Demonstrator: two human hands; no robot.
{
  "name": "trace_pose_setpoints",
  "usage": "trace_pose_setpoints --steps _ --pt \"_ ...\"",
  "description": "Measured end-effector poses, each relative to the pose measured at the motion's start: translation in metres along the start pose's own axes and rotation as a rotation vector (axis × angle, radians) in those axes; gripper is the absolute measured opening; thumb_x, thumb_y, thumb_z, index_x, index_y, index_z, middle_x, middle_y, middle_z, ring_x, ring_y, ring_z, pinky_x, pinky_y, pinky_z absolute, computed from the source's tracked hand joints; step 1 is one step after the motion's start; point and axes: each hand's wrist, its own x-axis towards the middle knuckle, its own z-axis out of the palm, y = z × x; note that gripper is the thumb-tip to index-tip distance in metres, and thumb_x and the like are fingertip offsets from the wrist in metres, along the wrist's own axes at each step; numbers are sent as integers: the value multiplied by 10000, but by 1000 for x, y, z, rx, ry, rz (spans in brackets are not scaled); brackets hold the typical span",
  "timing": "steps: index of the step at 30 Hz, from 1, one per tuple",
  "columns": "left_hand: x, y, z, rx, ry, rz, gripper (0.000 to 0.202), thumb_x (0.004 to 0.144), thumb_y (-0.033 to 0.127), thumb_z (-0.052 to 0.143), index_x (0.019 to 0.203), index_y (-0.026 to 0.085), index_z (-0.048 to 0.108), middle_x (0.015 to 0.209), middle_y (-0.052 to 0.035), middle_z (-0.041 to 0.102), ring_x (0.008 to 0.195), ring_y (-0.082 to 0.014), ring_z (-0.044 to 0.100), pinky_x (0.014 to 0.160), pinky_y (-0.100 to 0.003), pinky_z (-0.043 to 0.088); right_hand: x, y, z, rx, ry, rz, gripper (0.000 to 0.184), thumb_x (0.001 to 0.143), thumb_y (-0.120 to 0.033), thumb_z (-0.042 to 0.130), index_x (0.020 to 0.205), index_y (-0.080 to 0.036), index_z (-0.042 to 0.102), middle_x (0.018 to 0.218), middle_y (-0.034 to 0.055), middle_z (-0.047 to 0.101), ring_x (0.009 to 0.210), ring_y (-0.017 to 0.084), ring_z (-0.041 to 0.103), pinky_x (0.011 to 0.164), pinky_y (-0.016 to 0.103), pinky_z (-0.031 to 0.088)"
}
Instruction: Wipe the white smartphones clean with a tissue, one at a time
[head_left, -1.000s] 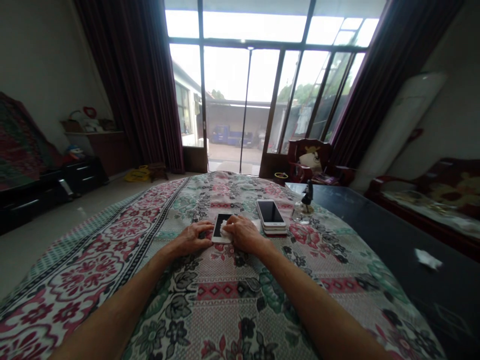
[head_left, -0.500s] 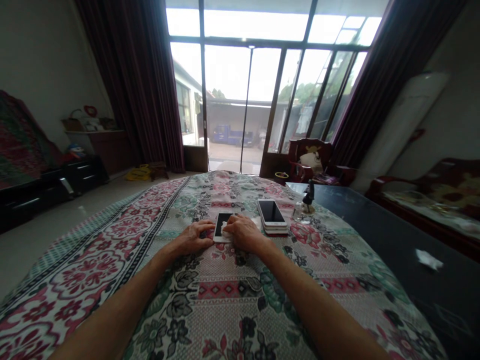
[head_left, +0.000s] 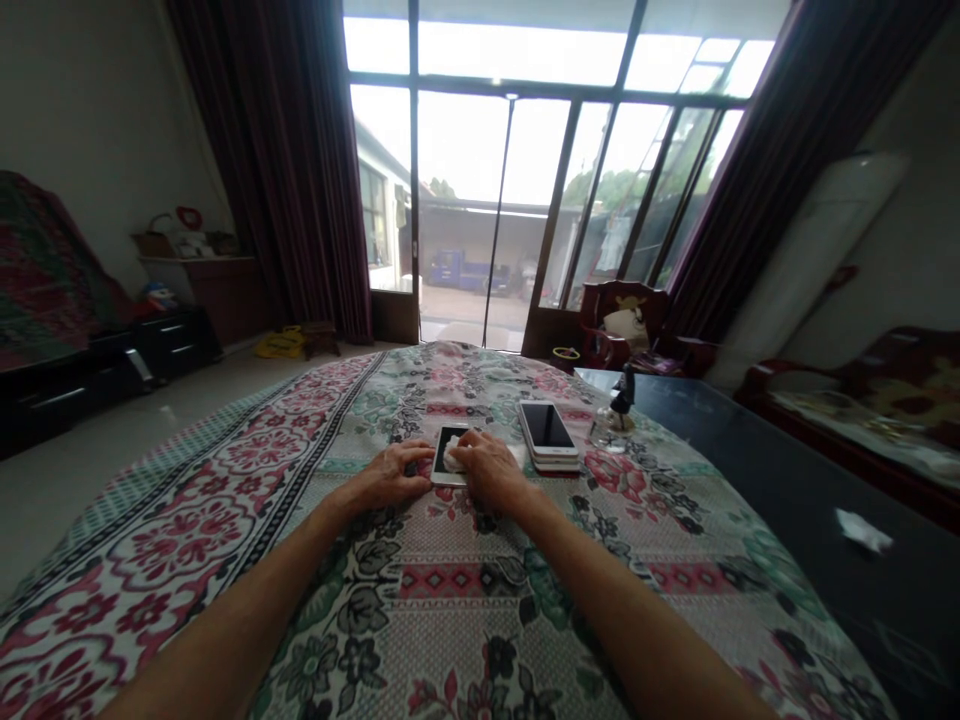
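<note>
A white-framed phone (head_left: 452, 480) with a dark screen lies flat on the patterned tablecloth (head_left: 442, 560). My left hand (head_left: 391, 474) rests at its left edge, thumb and fingers apart, the tips against or close beside the frame. Pinched in the fingers of my right hand (head_left: 491, 470) is a crumpled white tissue (head_left: 451, 455), pressed onto the screen. That hand hides the right part of the phone. Just right of it sits a small stack of phones (head_left: 549, 430), a white one with a black screen on top.
A dark figurine on a clear base (head_left: 621, 405) stands beyond the stack to the right. Another crumpled tissue (head_left: 862, 530) lies on the dark table (head_left: 757, 480) at right. A wooden chair (head_left: 626, 310) and glass doors (head_left: 480, 210) are behind.
The view has shifted slightly. My right hand still presses the tissue on the screen, with more of the tissue showing now. My left hand stays at the phone's left edge.
</note>
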Motion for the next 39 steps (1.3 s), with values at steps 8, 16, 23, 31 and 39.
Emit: trace_pose_setpoints --steps 8,16,23,31,39 --pt "0 -4 2 7 9 48 291 750 239 620 1026 221 710 1174 -40 661 1095 -238 593 976 -346 452 -5 -12 1 29 -9 -109 207 880 -213 551 1040 -252 677 1118 51 607 985 200 497 816 299 357" --pt "0 0 1 -15 -4 5 317 730 253 634 1038 247 707 1143 -27 670 1094 -230 575 981 -329 447 0 -8 4 -21 20 75 249 879 -198 511 1085 -236 646 1132 73 591 979 211 507 804 312 364" --pt "3 7 4 39 41 -51 241 762 347 653 965 227 707 1069 -35 690 1001 -219 609 923 -331 473 -8 -12 -2 5 -22 6 193 869 -194 502 953 -215 674 1087 82 610 970 211 516 792 303 377" --pt "5 7 5 -2 29 -72 336 741 323 669 1065 246 719 1161 -39 689 1094 -236 604 987 -347 448 12 8 11 39 24 91 267 917 -171 429 1034 -215 664 1126 71 598 991 199 513 841 292 371" --pt "5 8 4 17 31 -138 392 729 351 678 1094 215 716 1216 -68 667 1127 -263 601 997 -363 450 45 24 15 53 1 173 279 867 -135 452 988 -213 690 1181 73 597 1030 200 528 872 290 379"
